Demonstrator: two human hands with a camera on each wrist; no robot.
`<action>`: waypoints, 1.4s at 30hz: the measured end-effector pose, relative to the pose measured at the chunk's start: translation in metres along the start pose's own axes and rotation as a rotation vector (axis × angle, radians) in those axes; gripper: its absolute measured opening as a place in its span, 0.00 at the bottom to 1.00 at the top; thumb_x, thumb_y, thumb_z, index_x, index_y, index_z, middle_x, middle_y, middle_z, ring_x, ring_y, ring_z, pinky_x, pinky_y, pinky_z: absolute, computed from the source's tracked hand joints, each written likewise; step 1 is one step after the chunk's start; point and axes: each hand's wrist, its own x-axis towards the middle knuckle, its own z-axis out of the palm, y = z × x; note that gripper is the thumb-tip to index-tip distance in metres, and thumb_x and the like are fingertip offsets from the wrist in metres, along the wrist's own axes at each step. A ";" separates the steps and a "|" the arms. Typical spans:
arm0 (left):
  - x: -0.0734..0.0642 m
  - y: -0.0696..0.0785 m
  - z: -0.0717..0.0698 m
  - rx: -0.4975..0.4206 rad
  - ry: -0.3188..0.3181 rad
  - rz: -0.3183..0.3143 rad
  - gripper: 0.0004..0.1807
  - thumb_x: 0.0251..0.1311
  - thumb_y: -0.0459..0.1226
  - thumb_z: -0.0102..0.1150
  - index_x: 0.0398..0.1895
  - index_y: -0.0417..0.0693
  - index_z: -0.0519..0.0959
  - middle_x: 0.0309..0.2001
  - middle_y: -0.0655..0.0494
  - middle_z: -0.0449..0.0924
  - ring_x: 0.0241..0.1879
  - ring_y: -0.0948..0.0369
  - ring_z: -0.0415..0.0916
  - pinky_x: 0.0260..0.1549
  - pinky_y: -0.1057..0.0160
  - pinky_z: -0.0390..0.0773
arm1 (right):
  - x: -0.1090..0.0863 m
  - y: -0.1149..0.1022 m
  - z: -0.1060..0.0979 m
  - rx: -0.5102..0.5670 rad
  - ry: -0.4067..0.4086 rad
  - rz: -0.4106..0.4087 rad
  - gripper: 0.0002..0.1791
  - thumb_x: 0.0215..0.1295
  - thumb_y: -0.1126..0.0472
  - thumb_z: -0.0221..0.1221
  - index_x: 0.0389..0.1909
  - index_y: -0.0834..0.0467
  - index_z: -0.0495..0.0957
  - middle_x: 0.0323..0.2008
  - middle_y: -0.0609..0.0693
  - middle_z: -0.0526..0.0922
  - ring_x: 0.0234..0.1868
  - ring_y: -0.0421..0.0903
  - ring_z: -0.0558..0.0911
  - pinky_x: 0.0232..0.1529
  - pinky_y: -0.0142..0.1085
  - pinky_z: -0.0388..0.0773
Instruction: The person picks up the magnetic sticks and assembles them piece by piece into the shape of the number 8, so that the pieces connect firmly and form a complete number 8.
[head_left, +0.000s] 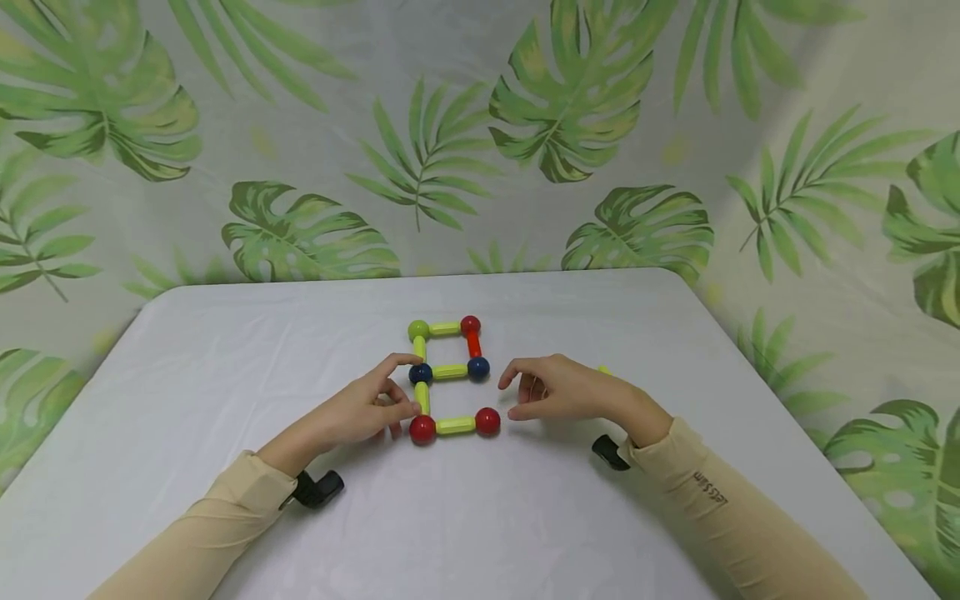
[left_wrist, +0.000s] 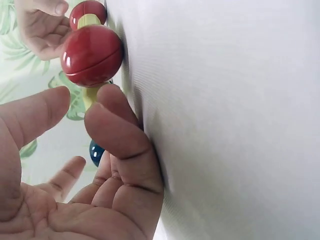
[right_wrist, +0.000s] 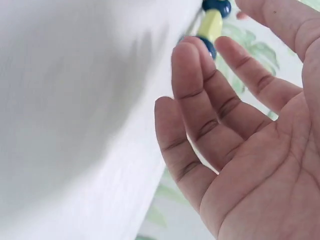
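A figure of balls and short rods lies flat on the table. Its top has a green ball (head_left: 418, 331) and a red ball (head_left: 470, 325); two blue balls (head_left: 478, 368) mark the middle, and two larger red balls (head_left: 487, 421) the near end. Yellow-green rods (head_left: 450, 372) link most of them, with one red rod (head_left: 473, 343) at the upper right. My left hand (head_left: 371, 404) is at the figure's left side, index fingertip right at the left blue ball, thumb near the lower left red ball. To the right, my right hand (head_left: 558, 389) hovers with loosely bent fingers, holding nothing.
Another yellow-green piece (head_left: 604, 370) peeks out behind my right wrist. White cloth covers the table (head_left: 300, 333), whose far edge meets a leaf-patterned curtain (head_left: 450, 150). Black wrist cameras (head_left: 318, 489) sit under both forearms.
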 end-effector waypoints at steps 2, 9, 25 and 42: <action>0.003 0.000 0.000 -0.008 0.004 -0.015 0.37 0.76 0.44 0.65 0.81 0.59 0.59 0.45 0.46 0.82 0.34 0.57 0.84 0.37 0.59 0.80 | -0.005 0.004 -0.006 -0.015 0.018 0.026 0.22 0.71 0.51 0.70 0.61 0.54 0.80 0.37 0.44 0.84 0.39 0.41 0.84 0.46 0.36 0.82; 0.012 0.003 -0.001 -0.039 0.007 -0.053 0.38 0.74 0.43 0.67 0.80 0.55 0.59 0.43 0.47 0.82 0.34 0.57 0.84 0.37 0.60 0.79 | -0.024 0.026 -0.026 -0.123 0.088 0.120 0.27 0.73 0.50 0.69 0.67 0.56 0.76 0.47 0.53 0.85 0.46 0.45 0.85 0.51 0.44 0.83; 0.013 0.005 0.003 -0.037 0.030 -0.080 0.38 0.72 0.40 0.69 0.78 0.53 0.59 0.39 0.49 0.82 0.32 0.58 0.83 0.37 0.61 0.77 | -0.054 0.065 -0.053 -0.169 0.119 0.272 0.33 0.73 0.48 0.69 0.71 0.59 0.72 0.56 0.63 0.83 0.55 0.58 0.85 0.56 0.54 0.82; 0.014 0.007 0.006 -0.041 0.028 -0.071 0.38 0.72 0.41 0.69 0.79 0.53 0.59 0.40 0.49 0.82 0.33 0.58 0.82 0.37 0.61 0.78 | -0.065 0.081 -0.053 -0.080 0.060 0.309 0.31 0.68 0.52 0.73 0.66 0.60 0.76 0.40 0.53 0.83 0.38 0.46 0.79 0.40 0.38 0.75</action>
